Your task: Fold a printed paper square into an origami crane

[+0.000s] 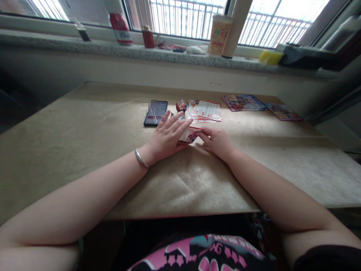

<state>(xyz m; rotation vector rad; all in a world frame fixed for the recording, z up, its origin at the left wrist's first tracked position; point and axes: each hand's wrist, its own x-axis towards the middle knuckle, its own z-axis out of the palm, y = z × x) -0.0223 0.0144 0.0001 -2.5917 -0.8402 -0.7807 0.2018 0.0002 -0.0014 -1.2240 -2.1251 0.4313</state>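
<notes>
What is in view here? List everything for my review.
tabletop: one, tan, under the hands
smartphone: one, black, table's left
leaflets: one stack, white and red, beyond the hands
folded paper: one, white and red, under the hands
printed cards: two, blue and red, table's right
windowsill: one, speckled grey, behind the table
can: one, red, sill
cup: one, red, sill
tumbler: one, cream, sill
sponge: one, yellow, sill
bangle: one, silver, left wrist
left hand: one, bare, on paper
right hand: one, bare, on paper

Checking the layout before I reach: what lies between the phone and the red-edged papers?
The head view shows a small red printed packet between the phone and papers.
</notes>
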